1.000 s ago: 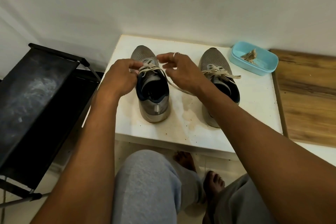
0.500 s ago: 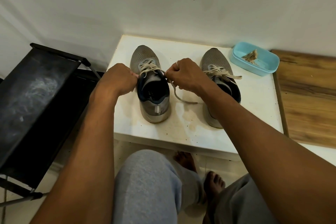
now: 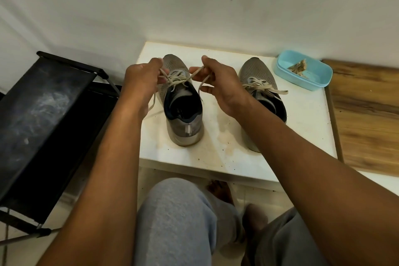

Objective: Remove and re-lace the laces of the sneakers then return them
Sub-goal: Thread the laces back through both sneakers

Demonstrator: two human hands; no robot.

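Pinching one end of the cream lace [image 3: 176, 81], the left hand [image 3: 141, 79] hovers above the first sneaker [image 3: 187, 129] on the white table [image 3: 302, 127]. The right hand [image 3: 218, 86] pinches the other end. The second sneaker [image 3: 257, 71] stands to its right, laced.

Bare arms [image 3: 103, 179], unsleeved as far as the frame shows, ending in left hand [image 3: 142, 75] and right hand [image 3: 218, 84]. Grey fleecy trousers [image 3: 174, 222] at lower centre, paler over the left knee, darker at right. Bare feet [image 3: 219, 190] beneath, blurred.
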